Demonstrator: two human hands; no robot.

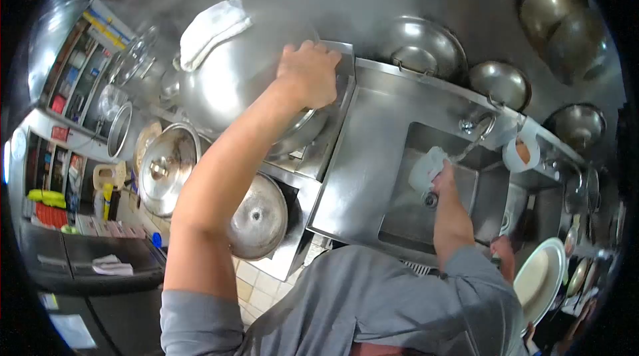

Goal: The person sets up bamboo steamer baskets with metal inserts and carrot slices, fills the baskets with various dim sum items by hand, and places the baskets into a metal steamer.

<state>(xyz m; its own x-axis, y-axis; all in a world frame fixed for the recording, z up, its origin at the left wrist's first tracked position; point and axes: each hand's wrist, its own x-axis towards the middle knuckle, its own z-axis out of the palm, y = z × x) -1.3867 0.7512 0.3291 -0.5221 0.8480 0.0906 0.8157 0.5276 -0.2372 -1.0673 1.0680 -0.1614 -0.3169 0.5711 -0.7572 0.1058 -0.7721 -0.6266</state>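
My left hand (309, 76) is closed at the right edge of a large, shiny metal bowl (233, 96) at the upper left; its exact grip is partly hidden. A folded white towel (213, 33) lies over the bowl's far left edge. On the right, my right hand (444, 175) holds a translucent white container (426, 168) inside the steel sink (416, 219). Beside the container, a stream runs from the faucet (484, 131).
Metal pans (423, 46) line the wall behind the sink. A round lid (258, 216) and a knobbed lid (170, 169) stand left. Another person's hand (504, 249) is right of my right arm, near a large pale basin (538, 283). Shelves (76, 69) stand far left.
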